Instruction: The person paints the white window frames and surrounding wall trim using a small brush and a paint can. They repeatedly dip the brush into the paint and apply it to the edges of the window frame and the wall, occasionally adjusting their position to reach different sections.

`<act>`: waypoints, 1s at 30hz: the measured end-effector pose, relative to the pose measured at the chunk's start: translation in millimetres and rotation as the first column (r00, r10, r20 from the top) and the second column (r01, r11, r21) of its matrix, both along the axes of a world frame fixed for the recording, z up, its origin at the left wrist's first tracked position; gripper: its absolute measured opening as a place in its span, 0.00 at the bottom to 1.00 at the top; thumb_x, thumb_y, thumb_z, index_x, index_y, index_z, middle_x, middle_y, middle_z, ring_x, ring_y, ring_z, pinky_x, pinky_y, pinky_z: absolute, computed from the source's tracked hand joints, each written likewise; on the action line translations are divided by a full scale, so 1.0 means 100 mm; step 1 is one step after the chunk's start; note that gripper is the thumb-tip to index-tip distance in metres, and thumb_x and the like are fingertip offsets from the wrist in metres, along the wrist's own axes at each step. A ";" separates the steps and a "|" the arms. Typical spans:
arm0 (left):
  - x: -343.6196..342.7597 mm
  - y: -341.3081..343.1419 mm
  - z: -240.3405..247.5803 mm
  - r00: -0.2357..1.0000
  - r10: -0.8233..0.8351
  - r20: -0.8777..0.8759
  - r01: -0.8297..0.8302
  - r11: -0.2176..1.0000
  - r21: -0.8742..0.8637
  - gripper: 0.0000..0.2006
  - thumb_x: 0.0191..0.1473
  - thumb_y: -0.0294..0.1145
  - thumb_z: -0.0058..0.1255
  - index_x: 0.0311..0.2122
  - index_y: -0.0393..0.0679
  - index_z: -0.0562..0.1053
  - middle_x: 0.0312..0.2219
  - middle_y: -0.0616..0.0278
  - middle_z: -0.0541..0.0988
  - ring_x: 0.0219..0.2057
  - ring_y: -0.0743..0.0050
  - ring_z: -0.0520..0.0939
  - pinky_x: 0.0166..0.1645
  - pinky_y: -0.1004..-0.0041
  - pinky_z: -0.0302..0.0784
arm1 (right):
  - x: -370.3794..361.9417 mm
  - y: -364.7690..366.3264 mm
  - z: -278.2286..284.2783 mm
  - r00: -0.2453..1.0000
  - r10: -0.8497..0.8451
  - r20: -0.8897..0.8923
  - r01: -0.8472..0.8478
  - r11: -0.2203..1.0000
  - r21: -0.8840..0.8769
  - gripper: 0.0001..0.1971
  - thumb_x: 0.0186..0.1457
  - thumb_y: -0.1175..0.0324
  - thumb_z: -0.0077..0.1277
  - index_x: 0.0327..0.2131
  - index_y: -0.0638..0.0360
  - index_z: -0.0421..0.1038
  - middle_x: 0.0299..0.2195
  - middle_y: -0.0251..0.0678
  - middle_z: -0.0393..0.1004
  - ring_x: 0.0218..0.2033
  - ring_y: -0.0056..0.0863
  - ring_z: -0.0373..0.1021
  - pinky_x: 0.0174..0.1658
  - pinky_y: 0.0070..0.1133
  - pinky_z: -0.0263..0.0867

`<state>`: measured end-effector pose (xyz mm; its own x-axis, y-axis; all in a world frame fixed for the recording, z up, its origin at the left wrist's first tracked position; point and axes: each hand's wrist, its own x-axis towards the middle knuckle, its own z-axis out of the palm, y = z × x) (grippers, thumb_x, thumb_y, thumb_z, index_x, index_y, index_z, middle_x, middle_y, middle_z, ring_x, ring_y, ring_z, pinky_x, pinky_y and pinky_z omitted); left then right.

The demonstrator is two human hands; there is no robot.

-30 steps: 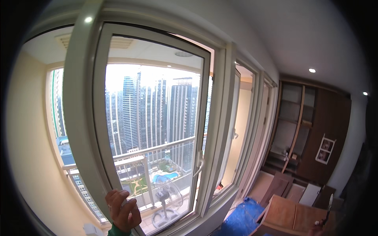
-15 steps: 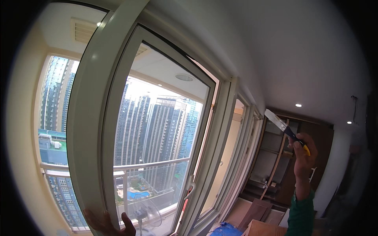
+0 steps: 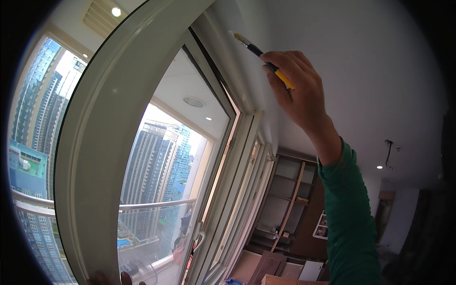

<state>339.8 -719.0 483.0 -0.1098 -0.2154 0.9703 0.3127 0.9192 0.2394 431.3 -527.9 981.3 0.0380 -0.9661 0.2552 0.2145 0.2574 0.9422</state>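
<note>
My right hand (image 3: 299,83) is raised above the window and closed around a paintbrush (image 3: 255,49). The brush has a black and yellow handle and pale bristles. Its tip points up and left at the strip of wall (image 3: 247,28) over the window frame (image 3: 97,142); whether it touches cannot be made out. At the lower edge, only the fingertips of my left hand (image 3: 125,278) show, spaced apart against the lower part of the thick light frame. A tilted glass sash (image 3: 164,156) with a white handle (image 3: 199,240) stands beside that frame.
Farther along the wall are more window frames (image 3: 237,204) and a brown shelf unit (image 3: 285,190). Loose panels (image 3: 268,266) lie near its foot. Wires (image 3: 389,152) hang from the ceiling. Outside are a balcony railing (image 3: 156,205), a fan (image 3: 137,266) and tall buildings.
My right hand has moved up and left with the paintbrush, from before the shelves to the wall over the window. The view has shifted, leaving less of my left hand showing.
</note>
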 end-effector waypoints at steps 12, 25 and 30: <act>0.02 -0.18 -0.12 0.983 -0.183 -0.031 0.180 0.982 -0.063 0.29 0.61 0.44 0.50 0.68 0.62 0.65 0.69 0.52 0.65 0.69 0.38 0.64 0.70 0.36 0.58 | -0.30 -0.48 0.39 0.996 0.085 -0.020 -0.083 0.993 0.087 0.08 0.57 0.76 0.60 0.40 0.59 0.77 0.32 0.38 0.82 0.36 0.36 0.77 0.37 0.31 0.75; 0.02 -0.17 -0.05 0.988 -0.144 -0.058 0.139 0.986 -0.089 0.29 0.64 0.43 0.44 0.70 0.64 0.62 0.72 0.59 0.60 0.74 0.50 0.56 0.77 0.47 0.44 | -0.48 -0.54 0.37 0.992 0.100 -0.082 -0.090 0.988 0.123 0.07 0.57 0.76 0.59 0.40 0.59 0.76 0.31 0.38 0.81 0.34 0.36 0.77 0.35 0.33 0.73; 0.04 -0.17 -0.10 0.993 -0.106 -0.047 0.103 0.992 -0.066 0.27 0.64 0.42 0.45 0.69 0.62 0.64 0.70 0.60 0.63 0.72 0.47 0.59 0.76 0.44 0.47 | -0.52 -0.52 0.37 0.989 0.106 -0.102 -0.101 0.994 0.051 0.08 0.54 0.74 0.60 0.39 0.57 0.75 0.31 0.37 0.81 0.36 0.36 0.78 0.40 0.32 0.75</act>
<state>344.2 -736.0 473.0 -0.0796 -0.1428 0.9865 0.4180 0.8937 0.1631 379.4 -579.7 1018.7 0.1627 -0.9661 0.2004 0.2865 0.2406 0.9274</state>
